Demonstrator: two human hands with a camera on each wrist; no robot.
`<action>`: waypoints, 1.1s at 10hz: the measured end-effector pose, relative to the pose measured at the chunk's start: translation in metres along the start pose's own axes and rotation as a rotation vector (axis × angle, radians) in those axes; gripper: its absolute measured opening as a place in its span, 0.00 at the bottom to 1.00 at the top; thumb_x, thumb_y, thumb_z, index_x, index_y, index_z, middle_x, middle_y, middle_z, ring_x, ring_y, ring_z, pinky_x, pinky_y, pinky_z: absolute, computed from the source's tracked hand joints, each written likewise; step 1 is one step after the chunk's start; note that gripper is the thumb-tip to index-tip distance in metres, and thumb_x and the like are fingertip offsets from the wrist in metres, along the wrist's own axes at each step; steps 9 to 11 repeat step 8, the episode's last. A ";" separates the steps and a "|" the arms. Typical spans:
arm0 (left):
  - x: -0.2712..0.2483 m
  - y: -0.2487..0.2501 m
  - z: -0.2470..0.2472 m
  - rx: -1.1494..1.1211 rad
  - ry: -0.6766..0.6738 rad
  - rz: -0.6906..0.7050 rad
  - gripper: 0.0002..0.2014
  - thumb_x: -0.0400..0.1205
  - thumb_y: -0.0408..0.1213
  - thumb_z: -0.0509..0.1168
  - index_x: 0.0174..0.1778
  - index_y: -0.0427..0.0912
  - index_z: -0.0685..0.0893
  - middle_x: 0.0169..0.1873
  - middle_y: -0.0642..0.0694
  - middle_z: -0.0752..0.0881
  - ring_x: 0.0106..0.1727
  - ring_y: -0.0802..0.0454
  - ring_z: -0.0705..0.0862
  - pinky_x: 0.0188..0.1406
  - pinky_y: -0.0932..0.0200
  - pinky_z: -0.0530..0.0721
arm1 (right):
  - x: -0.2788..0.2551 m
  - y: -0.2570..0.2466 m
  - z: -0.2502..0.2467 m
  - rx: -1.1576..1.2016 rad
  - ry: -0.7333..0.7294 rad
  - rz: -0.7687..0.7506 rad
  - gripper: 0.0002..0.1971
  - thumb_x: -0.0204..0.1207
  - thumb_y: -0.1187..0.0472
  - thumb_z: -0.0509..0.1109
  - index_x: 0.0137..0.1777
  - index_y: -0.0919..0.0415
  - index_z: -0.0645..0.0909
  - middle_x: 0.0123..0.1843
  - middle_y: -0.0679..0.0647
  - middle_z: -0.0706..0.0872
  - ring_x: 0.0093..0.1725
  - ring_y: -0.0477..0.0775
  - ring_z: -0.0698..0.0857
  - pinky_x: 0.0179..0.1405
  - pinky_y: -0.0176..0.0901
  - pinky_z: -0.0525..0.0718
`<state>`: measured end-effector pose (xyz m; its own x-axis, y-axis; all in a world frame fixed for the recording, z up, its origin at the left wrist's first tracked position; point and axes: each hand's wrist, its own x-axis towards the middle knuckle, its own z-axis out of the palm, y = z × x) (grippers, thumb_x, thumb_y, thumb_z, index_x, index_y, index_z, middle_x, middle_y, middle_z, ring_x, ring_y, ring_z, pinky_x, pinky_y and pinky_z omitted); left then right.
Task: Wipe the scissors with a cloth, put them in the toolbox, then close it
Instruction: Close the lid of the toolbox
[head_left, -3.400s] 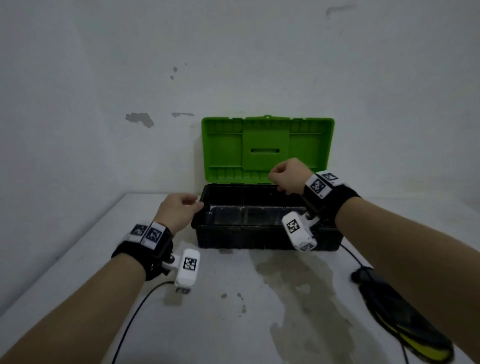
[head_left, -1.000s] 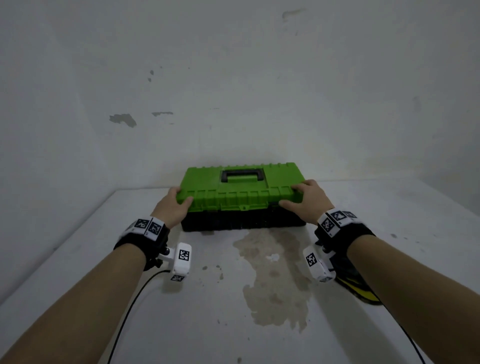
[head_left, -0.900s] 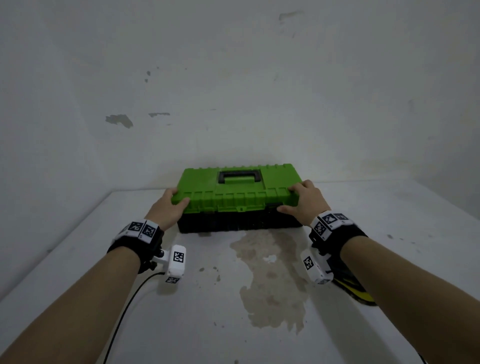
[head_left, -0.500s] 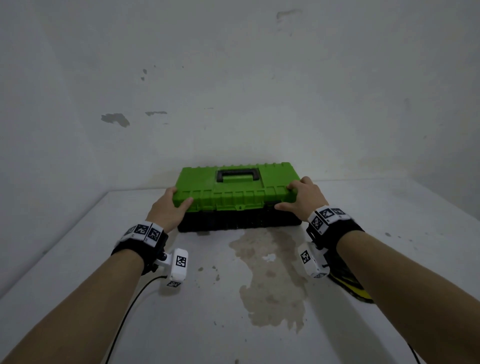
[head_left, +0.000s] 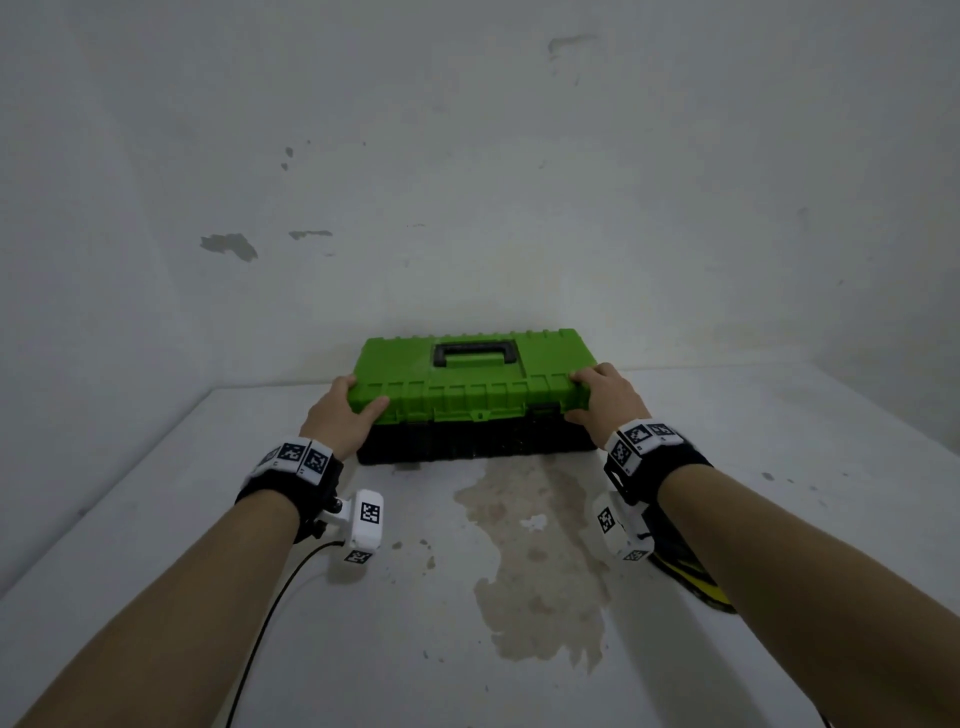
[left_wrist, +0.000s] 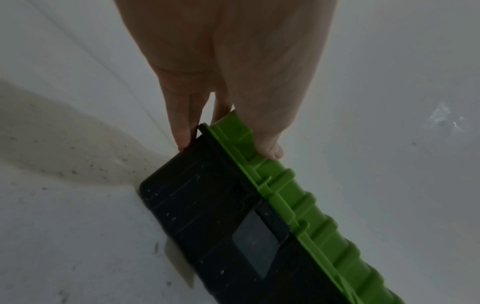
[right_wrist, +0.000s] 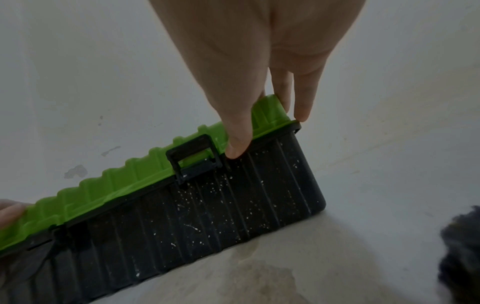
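The toolbox (head_left: 470, 402) stands at the back of the table with its green lid down on the black base (left_wrist: 207, 216). My left hand (head_left: 343, 415) grips the lid's left front corner, thumb on the front face and fingers along the end (left_wrist: 228, 148). My right hand (head_left: 602, 400) grips the right front corner the same way (right_wrist: 270, 133), its thumb beside a black latch (right_wrist: 194, 156). The scissors are not visible in any view. A dark cloth with a yellow edge (head_left: 685, 566) lies on the table under my right forearm.
The white table (head_left: 208, 519) carries a brownish stain (head_left: 535, 561) in front of the box. A white wall rises directly behind the toolbox. A black cable (head_left: 270, 613) trails from my left wrist camera. The lid's black carry handle (head_left: 475, 353) lies flat.
The lid, upright and open 3.4 s ago, is now down on the base. Both hands moved from the open box's rim to the lid's front corners and have hardly shifted in the last second.
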<state>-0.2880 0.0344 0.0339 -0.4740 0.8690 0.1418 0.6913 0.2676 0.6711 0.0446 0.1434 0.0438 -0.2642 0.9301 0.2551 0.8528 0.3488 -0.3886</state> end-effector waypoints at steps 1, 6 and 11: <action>0.001 0.001 0.002 -0.002 -0.004 -0.007 0.35 0.83 0.57 0.66 0.82 0.44 0.65 0.77 0.38 0.76 0.73 0.37 0.78 0.71 0.47 0.76 | 0.002 0.001 0.003 -0.006 0.005 0.009 0.29 0.74 0.59 0.78 0.75 0.55 0.75 0.75 0.56 0.72 0.70 0.63 0.76 0.69 0.58 0.78; -0.028 0.032 -0.013 0.231 0.024 0.075 0.36 0.86 0.58 0.58 0.84 0.38 0.65 0.83 0.36 0.64 0.82 0.37 0.65 0.82 0.43 0.65 | -0.042 -0.011 -0.042 -0.055 0.019 0.015 0.26 0.79 0.58 0.64 0.77 0.58 0.70 0.73 0.60 0.75 0.70 0.64 0.75 0.66 0.57 0.77; -0.046 0.099 -0.058 0.337 0.074 0.226 0.34 0.85 0.58 0.59 0.82 0.41 0.68 0.81 0.41 0.68 0.80 0.41 0.69 0.79 0.42 0.70 | -0.122 -0.047 -0.159 0.298 0.395 -0.233 0.10 0.77 0.59 0.71 0.57 0.54 0.88 0.52 0.48 0.90 0.53 0.48 0.87 0.48 0.30 0.75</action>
